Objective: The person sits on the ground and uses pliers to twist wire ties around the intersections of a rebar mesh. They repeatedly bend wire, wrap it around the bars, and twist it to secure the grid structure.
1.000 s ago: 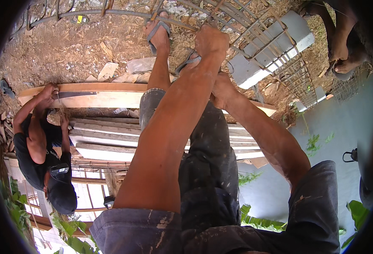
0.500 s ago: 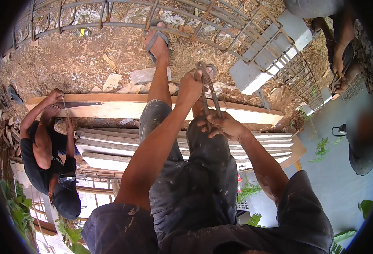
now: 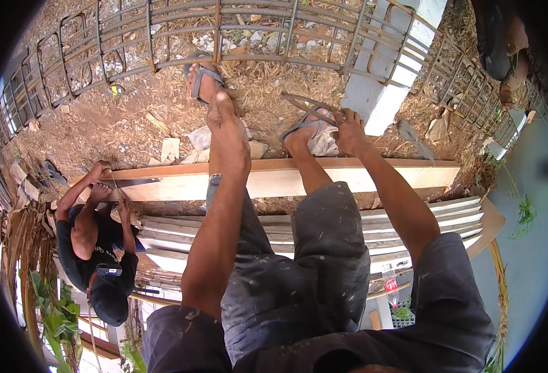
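Observation:
My right hand point(image 3: 351, 132) is closed round the handles of dark metal pincers point(image 3: 308, 104). Their jaw end points left, above the littered ground and near my sandalled right foot point(image 3: 302, 129). My left hand point(image 3: 229, 127) reaches forward beside my left foot point(image 3: 204, 84), fingers pressed together; anything in them is hidden. Beyond both hands, a long rebar cage point(image 3: 249, 60) spans the view, apart from the pincers.
A long wooden board point(image 3: 274, 180) crosses under my arms, with stacked boards point(image 3: 398, 224) nearer. At left a co-worker point(image 3: 96, 248) handles a handsaw point(image 3: 128, 183) on the board. A grey-white block point(image 3: 386, 81) stands by the cage; another person point(image 3: 504, 50) is far right.
My hands have moved apart: the left has left the pincers and stretched forward, the right has carried them forward and right. My view has shifted, showing more of the rebar cage.

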{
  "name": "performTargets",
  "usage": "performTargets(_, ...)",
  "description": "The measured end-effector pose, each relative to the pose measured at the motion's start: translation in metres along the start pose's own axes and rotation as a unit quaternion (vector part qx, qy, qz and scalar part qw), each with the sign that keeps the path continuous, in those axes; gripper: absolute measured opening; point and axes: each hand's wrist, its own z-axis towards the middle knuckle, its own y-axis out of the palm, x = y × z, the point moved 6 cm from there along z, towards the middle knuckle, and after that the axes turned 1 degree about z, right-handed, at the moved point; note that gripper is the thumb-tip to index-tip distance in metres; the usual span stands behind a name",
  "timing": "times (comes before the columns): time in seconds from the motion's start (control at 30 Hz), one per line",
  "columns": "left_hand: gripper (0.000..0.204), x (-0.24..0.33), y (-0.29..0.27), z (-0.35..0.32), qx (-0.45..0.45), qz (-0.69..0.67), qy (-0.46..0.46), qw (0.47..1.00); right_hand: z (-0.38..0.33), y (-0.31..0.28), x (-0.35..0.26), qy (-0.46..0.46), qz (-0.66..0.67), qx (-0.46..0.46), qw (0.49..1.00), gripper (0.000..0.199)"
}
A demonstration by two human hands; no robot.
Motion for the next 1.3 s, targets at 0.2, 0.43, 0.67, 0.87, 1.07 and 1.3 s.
performTargets(0.2,0.036,-0.004,0.072,-0.063,-0.076,-0.080,-0.021,0.994,-0.012,-0.072,-0.026,-0.038,0.638,-0.020,0.769,0.050)
performTargets(0.43,0.031,-0.028,0.137,-0.090,-0.049,-0.400,-0.173,0.899,-0.061,-0.052,-0.006,-0.032,0.698,-0.063,0.713,0.031)
performTargets(0.67,0.028,-0.047,0.179,-0.102,-0.045,-0.304,-0.194,0.932,-0.100,-0.080,0.064,-0.066,0.831,0.096,0.543,0.028)
performTargets(0.87,0.028,-0.056,0.205,-0.099,-0.169,-0.089,-0.127,0.973,-0.096,-0.058,0.070,-0.040,0.520,-0.051,0.852,0.039)
performTargets(1.07,0.029,-0.077,0.232,-0.071,-0.245,0.060,-0.098,0.963,-0.045,-0.075,0.067,-0.001,0.707,0.023,0.707,0.031)
performTargets(1.3,0.048,-0.010,0.265,-0.013,-0.308,0.628,0.332,0.633,0.004,-0.062,0.077,0.145,0.655,0.178,0.720,0.026)
